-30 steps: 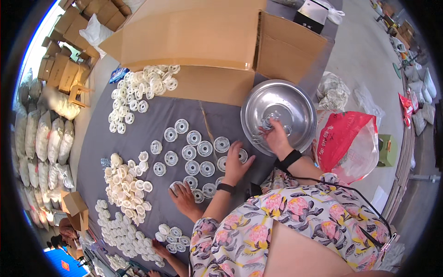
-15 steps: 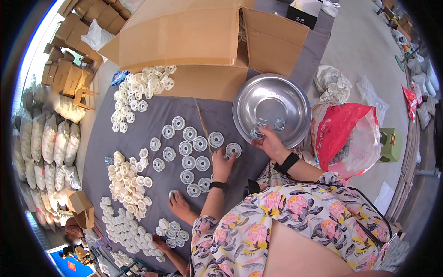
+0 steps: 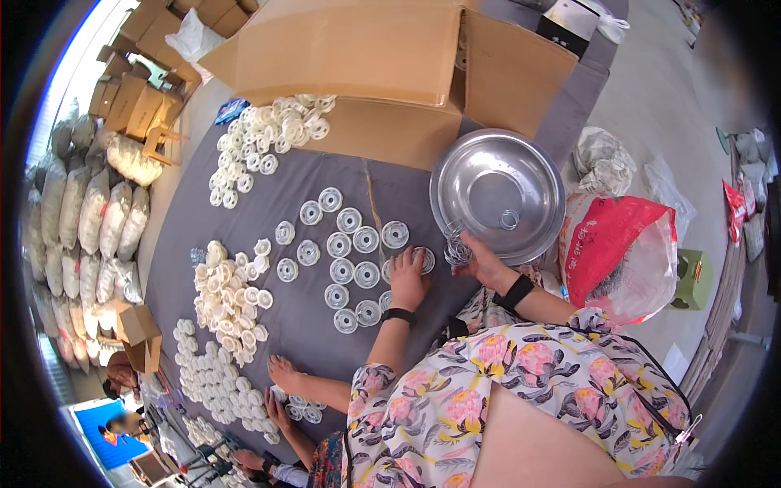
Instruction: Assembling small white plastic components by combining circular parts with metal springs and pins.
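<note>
My left hand (image 3: 409,281), with a black band at the wrist, is closed at the edge of a white round plastic wheel (image 3: 426,260) on the grey-covered table. My fingers hide part of that wheel. My right hand (image 3: 483,262), also with a dark wristband, grips several thin metal rings (image 3: 456,244) over the near left rim of a steel basin (image 3: 533,242). One or two loose rings (image 3: 509,219) lie inside the basin. Left of my left hand, several similar wheels (image 3: 366,239) with greyish, shiny faces lie flat in loose rows.
A large open carton (image 3: 342,61) stands at the back. Piles of white (image 3: 277,130) and cream parts (image 3: 228,301) lie leftward. Other people's hands (image 3: 285,375) work at lower left, near more white wheels (image 3: 220,382). A red-and-white bag (image 3: 614,236) stands right of the basin.
The view has shifted slightly. My right hand has drawn the rings from inside the basin to its rim. A co-worker's hand has moved down-left toward the white wheels. My left hand stays at its wheel.
</note>
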Available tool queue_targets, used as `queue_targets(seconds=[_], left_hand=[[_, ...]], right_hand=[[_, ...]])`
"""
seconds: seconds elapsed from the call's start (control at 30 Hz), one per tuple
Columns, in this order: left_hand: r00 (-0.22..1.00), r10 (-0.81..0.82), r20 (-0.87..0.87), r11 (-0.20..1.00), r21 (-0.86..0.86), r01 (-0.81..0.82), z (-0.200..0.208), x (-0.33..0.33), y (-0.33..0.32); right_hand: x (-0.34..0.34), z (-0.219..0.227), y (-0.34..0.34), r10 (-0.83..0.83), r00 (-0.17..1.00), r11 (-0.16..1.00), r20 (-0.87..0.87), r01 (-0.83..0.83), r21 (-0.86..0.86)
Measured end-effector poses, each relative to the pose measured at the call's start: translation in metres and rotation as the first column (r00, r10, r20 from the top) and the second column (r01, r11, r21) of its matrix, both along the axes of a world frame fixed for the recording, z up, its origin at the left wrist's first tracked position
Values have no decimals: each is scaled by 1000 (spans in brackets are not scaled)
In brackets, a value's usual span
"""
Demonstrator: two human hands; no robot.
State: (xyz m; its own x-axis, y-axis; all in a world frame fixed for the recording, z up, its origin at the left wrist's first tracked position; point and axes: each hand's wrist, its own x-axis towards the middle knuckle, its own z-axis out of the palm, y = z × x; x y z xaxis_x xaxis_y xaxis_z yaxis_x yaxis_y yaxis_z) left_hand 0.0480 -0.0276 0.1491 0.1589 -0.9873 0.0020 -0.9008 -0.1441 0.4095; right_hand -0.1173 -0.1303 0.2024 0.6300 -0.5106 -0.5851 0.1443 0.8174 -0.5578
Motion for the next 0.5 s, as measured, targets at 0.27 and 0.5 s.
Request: queue_targets(seconds=[0.27, 0.5], left_hand=[[977, 213, 2, 975, 61, -213, -1, 24, 60], [934, 358, 24, 934, -20, -357, 12, 40, 84]], right_hand=[[16, -3, 8, 130, 990, 991, -62, -132, -32], [15, -15, 4, 52, 983, 996, -178, -65, -68]])
